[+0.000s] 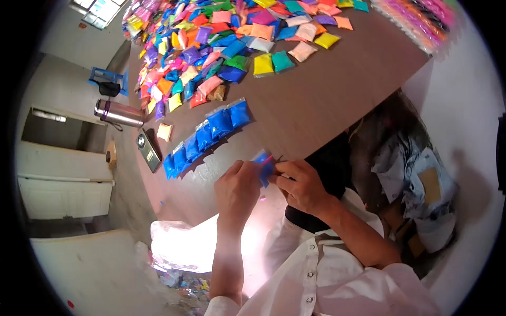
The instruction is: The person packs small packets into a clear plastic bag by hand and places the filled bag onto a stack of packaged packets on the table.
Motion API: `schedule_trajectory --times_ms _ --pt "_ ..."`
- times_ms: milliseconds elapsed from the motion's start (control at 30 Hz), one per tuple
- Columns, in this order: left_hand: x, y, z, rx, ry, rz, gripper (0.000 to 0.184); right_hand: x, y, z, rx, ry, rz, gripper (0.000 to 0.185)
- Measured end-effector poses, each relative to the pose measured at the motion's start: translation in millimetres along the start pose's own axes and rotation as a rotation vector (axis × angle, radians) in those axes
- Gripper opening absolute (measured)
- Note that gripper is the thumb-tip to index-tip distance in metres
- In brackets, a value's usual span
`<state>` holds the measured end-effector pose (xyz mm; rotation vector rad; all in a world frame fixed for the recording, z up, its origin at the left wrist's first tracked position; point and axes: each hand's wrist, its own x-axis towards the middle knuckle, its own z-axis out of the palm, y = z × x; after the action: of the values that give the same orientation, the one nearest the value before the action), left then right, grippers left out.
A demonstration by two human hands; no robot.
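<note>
My left hand (237,185) is closed, its fingertips gripping the left side of a small clear packet with blue contents (265,171). From the other side, my right hand (302,184) pinches the same packet near its top. A thin pink strip runs across the packet by my right fingers; I cannot make out whether it is part of the bag. Just beyond my hands, a row of blue packets (206,136) lies on the brown table (295,116), overlapping edge to edge in a slanting line.
A heap of many-coloured packets (211,52) covers the far side of the table. At the left edge are a steel flask (120,113), a phone (149,150) and a peach packet (164,131). Bundled pink and orange packs (414,23) lie at the far right corner.
</note>
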<state>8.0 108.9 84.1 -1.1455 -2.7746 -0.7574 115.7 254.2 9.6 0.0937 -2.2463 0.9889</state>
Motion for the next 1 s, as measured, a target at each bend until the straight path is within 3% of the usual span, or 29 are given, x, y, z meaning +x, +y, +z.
schedule_trajectory --times_ms 267,467,533,633,867,1000 --pt "-27.6 -62.7 4.1 0.010 0.206 -0.226 0.007 11.3 -9.3 -7.9 -0.009 -0.080 0.017 0.017" --pt "-67.5 -94.2 -0.5 -0.078 0.354 -0.291 0.003 29.3 -20.1 -14.0 -0.138 -0.152 0.001 0.038" --pt "-69.6 -97.3 1.9 -0.074 0.375 -0.293 0.003 30.0 -17.1 -12.1 -0.192 -0.337 -0.026 0.051" --pt "-67.9 -96.1 7.0 -0.103 0.425 -0.268 0.003 21.6 -17.9 -11.3 -0.272 -0.436 -0.017 0.057" --pt "-62.6 -94.6 7.2 -0.063 0.484 -0.230 0.005 26.3 -20.0 -10.1 -0.379 -0.460 -0.063 0.054" --pt "-64.8 -96.2 8.2 -0.060 0.492 -0.226 0.007 37.5 -17.4 -9.3 -0.287 -0.392 -0.019 0.047"
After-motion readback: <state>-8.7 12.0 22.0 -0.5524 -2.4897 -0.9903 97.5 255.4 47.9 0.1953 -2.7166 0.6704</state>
